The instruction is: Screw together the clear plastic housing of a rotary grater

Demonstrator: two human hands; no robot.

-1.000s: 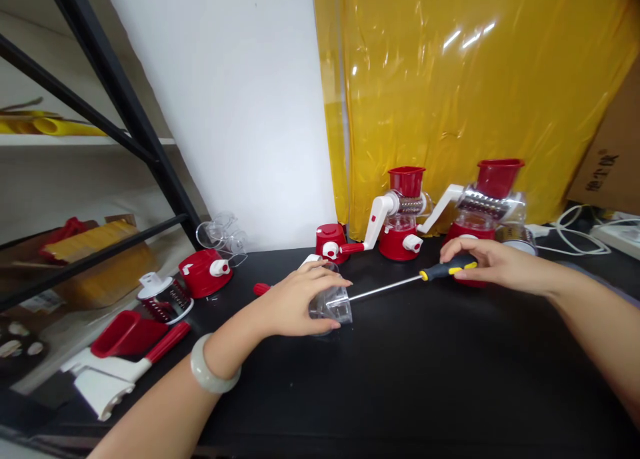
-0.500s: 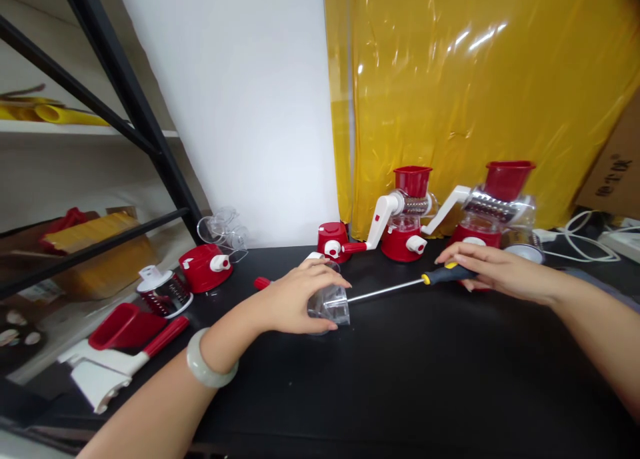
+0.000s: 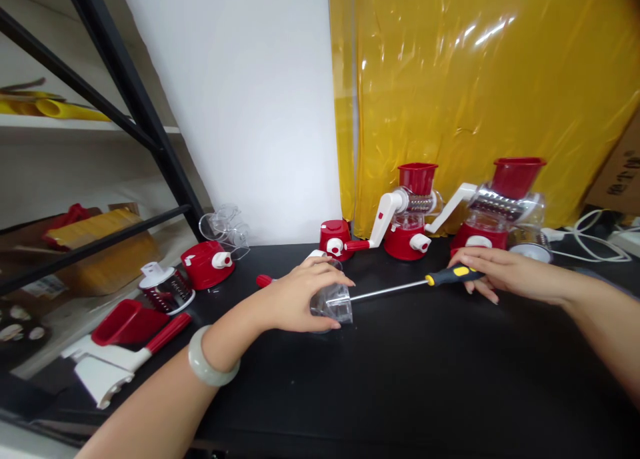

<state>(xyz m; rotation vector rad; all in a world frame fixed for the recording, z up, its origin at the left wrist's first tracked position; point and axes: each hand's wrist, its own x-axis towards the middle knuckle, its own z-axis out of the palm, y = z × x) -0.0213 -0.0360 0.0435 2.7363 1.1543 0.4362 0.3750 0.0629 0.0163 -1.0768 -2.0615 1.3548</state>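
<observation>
My left hand [image 3: 295, 297] is wrapped round a clear plastic housing [image 3: 340, 304] of a rotary grater, held low over the black table. Between thumb and fingers, my right hand [image 3: 500, 275] grips the dark handle of a screwdriver [image 3: 453, 274] with yellow patches. Its long steel shaft runs leftward into the clear housing; the tip is hard to make out behind the plastic. A red handle end [image 3: 264, 281] sticks out behind my left hand. Just behind the housing stands a red grater base [image 3: 335, 235] with a white knob.
Two assembled rotary graters, one [image 3: 417, 209] beside the other [image 3: 500, 205], stand at the back right. At left lie another red base [image 3: 206, 264], a grater drum [image 3: 167, 289], a red hopper [image 3: 129, 322] and a white crank part [image 3: 105, 365]. White cables [image 3: 590, 239] lie far right.
My right hand's fingers have shifted on the screwdriver handle, and the handle has rolled to show more yellow. My left hand keeps its hold on the clear housing. The view has moved slightly.
</observation>
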